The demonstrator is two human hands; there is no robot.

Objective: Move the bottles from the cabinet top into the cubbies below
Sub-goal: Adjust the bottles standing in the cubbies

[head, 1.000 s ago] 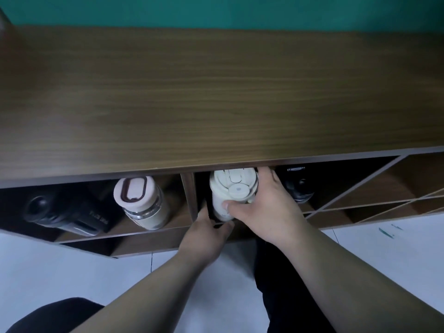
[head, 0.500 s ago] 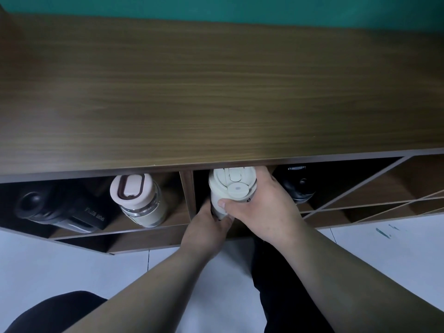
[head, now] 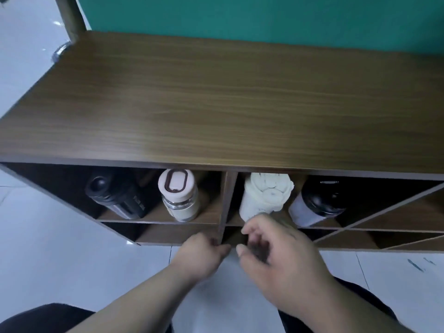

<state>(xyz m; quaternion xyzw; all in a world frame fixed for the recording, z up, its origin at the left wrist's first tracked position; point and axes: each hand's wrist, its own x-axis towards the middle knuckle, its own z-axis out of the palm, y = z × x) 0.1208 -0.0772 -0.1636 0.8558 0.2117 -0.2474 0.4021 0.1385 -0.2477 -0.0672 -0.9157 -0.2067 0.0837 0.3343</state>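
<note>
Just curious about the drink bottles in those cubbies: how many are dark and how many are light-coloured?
Black bottles: 2, one far left, one far right.
Cream bottles: 2, one with a brown-trimmed lid, one all cream.
Total: 4, none on the cabinet top.

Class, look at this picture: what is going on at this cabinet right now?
A person is shelving bottles in a wooden cabinet. The cabinet top is bare. Four bottles stand in the upper cubbies: a black bottle and a glass bottle with a cream lid left of the divider, a cream bottle and a black-lidded tumbler right of it. Both hands, the left hand and the right hand, are empty, just in front of the cream bottle.
</note>
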